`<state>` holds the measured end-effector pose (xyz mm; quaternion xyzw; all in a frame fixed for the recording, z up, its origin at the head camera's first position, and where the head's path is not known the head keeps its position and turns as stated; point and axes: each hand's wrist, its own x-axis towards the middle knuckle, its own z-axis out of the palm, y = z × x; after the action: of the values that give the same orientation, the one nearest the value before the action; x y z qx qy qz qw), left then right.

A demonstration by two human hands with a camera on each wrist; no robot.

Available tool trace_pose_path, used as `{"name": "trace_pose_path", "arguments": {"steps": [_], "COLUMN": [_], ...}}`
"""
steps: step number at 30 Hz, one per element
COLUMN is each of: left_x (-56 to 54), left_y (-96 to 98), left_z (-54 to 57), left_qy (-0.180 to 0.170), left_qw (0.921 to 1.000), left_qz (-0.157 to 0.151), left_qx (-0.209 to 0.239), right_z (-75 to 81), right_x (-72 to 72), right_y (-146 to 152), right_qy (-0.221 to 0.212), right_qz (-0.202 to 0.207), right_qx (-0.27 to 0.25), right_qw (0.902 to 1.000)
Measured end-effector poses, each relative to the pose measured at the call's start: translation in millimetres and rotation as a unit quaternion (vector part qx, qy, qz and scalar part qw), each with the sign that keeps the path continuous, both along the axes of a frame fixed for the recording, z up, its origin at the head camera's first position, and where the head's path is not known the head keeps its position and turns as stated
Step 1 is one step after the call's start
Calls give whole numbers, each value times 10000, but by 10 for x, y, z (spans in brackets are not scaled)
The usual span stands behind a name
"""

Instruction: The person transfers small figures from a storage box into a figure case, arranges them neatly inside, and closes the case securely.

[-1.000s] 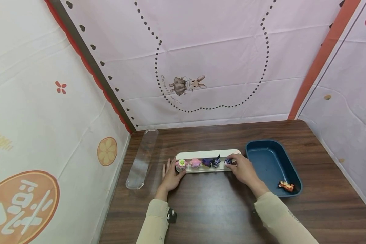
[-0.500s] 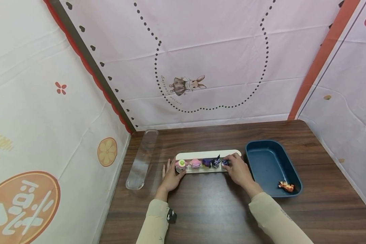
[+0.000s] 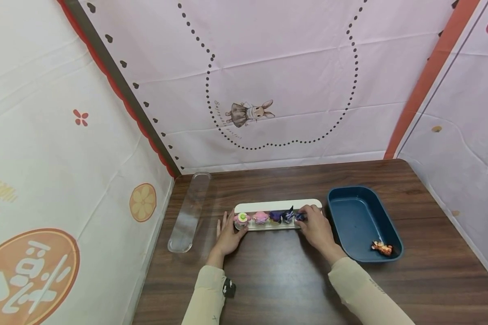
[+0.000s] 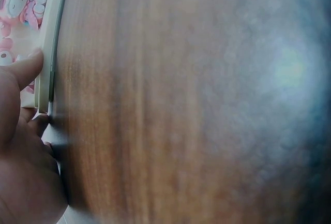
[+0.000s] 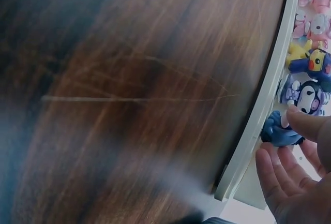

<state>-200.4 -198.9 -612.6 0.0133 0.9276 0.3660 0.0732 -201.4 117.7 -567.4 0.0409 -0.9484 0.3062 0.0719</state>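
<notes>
A long white display tray [image 3: 276,205] holds a row of small figurines. At its left end my left hand [image 3: 228,238] grips the tray, thumb on the front rim [image 4: 45,69] and fingers around the end. Toward the right end, my right hand [image 3: 318,229] pinches a blue figurine [image 5: 279,129] between thumb and fingers, partly covering it. Right beside it stands a purple-and-black figurine [image 5: 309,95]. Further left come a yellow-and-dark-blue figurine [image 5: 315,64] and two pink figurines, one [image 3: 260,217] inward and the other [image 3: 241,219] by my left hand.
A clear plastic cover [image 3: 190,212] lies on the left of the brown wooden table [image 3: 264,275]. Right of the tray stands a dark blue bin [image 3: 351,216] with an orange figurine [image 3: 382,248] in its near corner. Printed cloth hangs behind and on both sides.
My right hand has slid left along the tray with the blue figurine, closing the gap to the purple-and-black one. My left hand has stayed at the tray's left end.
</notes>
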Motion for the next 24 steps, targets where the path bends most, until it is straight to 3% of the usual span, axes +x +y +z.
{"name": "trace_pose_path", "arguments": {"steps": [15, 24], "left_x": [-9, -11], "left_y": [12, 2], "left_z": [5, 5], "left_qy": [-7, 23], "left_qw": [10000, 10000], "left_qz": [3, -9], "left_qx": [30, 59], "right_z": [26, 198], "right_x": [-9, 56], "right_y": [5, 27], "right_qy": [-97, -328], "right_qz": [-44, 34], "right_qx": [41, -102], "right_qw": [9999, 9994]}}
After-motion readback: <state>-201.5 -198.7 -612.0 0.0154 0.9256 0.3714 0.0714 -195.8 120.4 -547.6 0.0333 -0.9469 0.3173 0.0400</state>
